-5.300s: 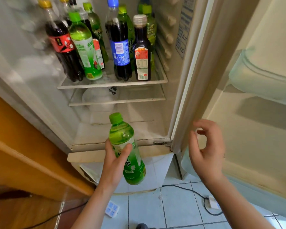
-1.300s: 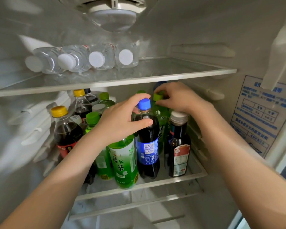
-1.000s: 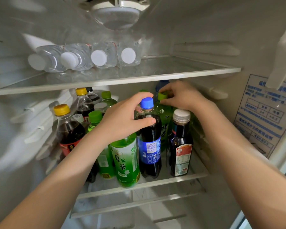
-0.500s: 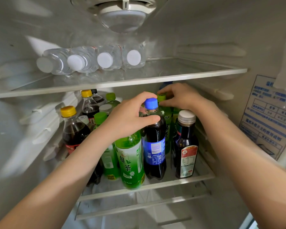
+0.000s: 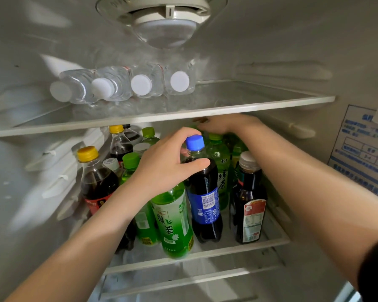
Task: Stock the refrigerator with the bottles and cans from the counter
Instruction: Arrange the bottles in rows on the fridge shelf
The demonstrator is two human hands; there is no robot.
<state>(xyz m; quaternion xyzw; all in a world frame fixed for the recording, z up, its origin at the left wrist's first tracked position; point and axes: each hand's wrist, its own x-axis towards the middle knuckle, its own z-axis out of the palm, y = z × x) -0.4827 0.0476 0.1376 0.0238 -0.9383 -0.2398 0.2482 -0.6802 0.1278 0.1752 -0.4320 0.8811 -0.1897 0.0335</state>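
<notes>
Hands both deep inside the fridge: the left hand is wrapped over the top of a green tea bottle standing at the front of the middle shelf, thumb pressed against the blue-capped cola bottle just beside it. Further back, the right hand reaches among green bottles under the upper shelf; its fingers are hidden, grip unclear.

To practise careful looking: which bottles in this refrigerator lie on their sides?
The four clear water bottles on the upper shelf, white caps facing outward; every bottle on the shelf below stands upright.
</notes>
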